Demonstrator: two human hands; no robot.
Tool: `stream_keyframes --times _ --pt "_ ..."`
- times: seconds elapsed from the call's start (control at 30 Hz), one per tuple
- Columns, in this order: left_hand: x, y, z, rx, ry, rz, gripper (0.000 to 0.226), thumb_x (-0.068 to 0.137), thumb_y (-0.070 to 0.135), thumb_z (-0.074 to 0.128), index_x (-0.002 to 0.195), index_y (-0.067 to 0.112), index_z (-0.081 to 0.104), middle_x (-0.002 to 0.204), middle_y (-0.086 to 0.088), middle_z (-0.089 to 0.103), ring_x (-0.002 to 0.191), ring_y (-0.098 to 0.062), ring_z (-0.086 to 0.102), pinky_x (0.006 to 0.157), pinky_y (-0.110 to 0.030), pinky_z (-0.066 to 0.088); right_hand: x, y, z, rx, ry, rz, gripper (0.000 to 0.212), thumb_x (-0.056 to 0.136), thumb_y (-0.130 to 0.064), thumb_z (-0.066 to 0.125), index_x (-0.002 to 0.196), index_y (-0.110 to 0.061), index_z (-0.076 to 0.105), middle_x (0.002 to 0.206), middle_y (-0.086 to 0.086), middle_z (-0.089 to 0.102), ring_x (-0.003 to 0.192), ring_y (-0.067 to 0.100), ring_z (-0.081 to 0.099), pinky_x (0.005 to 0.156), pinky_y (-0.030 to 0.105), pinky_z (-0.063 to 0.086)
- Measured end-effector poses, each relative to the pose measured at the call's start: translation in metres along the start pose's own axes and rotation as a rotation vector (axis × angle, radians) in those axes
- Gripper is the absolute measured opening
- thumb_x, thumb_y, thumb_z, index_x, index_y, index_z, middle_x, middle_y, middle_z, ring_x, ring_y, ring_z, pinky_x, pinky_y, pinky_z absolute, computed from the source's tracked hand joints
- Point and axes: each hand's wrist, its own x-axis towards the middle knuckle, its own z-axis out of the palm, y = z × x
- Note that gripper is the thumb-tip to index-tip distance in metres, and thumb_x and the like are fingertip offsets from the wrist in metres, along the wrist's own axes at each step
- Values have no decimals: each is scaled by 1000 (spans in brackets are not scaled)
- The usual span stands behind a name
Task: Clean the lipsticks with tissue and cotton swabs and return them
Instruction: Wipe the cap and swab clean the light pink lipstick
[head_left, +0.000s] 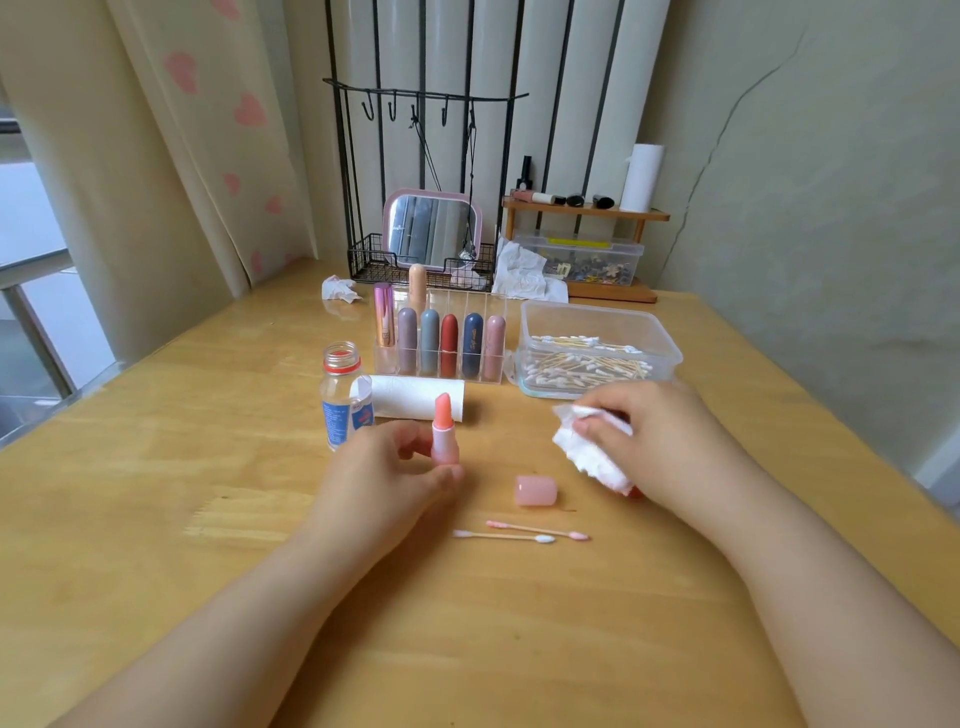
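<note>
— What am I looking at first?
— I'm seeing the open pink lipstick (444, 431) standing upright on the surface (156, 467), its coral bullet wound up. My left hand (387, 475) is pinching its base between thumb and fingers.

— And the other hand?
— My right hand (660, 441) is clutching a crumpled white tissue (589, 452), fingers curled around it, well to the right of the lipstick and not touching it. A red smear is showing at the tissue's lower end.

— Where is the cap lying?
— The pink cap (536, 490) is lying on its side between my hands. Just nearer me, two cotton swabs (519, 532) are lying almost parallel, one with pink-stained tips.

— What is sitting behind?
— A paper roll (415, 397) is lying on its side right behind the lipstick, with a small uncapped bottle (343, 395) standing beside it on the left. Behind those, the clear organiser (441, 343) is holding a row of capped lipsticks upright. To its right, an open plastic tub (597, 353) is holding more swabs.

— Farther back?
— A pink-framed mirror (432, 228) is sitting in a wire basket, with crumpled tissues on either side.
</note>
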Motion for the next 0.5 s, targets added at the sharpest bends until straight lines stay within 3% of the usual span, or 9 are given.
stream_keyframes --times 0.07,0.17,0.27,0.37,0.5 --pt "3 -4 2 70 10 12 13 75 24 77 79 25 65 85 9 61 79 -1 52 61 -6 34 -1 -5 5 -61 -162 -4 15 89 -29 61 102 -32 69 98 -8 68 93 13 60 72 20 45" --pt "6 -8 5 128 -11 -19 20 73 28 78 87 17 69 84 4 62 80 -13 52 59 -15 34 -4 -14 20 -222 -304 -12 32 87 -40 62 118 -35 62 120 -10 58 112 11 51 81 22 40" --pt "5 -8 5 135 -17 -29 22 73 30 78 88 16 69 82 4 60 80 -16 53 63 -25 36 -7 -20 28 -280 -304 -34 23 88 -40 61 110 -35 64 114 -6 59 104 14 54 76 27 43" --pt "5 -9 5 158 -19 -33 29 72 33 78 94 17 67 85 7 56 84 -15 52 67 -26 35 -8 -19 27 -281 -311 -52 22 88 -39 61 109 -34 64 107 -5 59 100 15 54 75 27 44" --pt "6 -10 4 107 7 -40 51 69 31 80 111 20 54 101 5 49 99 -18 48 83 -29 40 -7 -15 18 -80 -292 -37 14 88 -41 60 100 -36 62 102 -8 62 94 12 58 82 30 49"
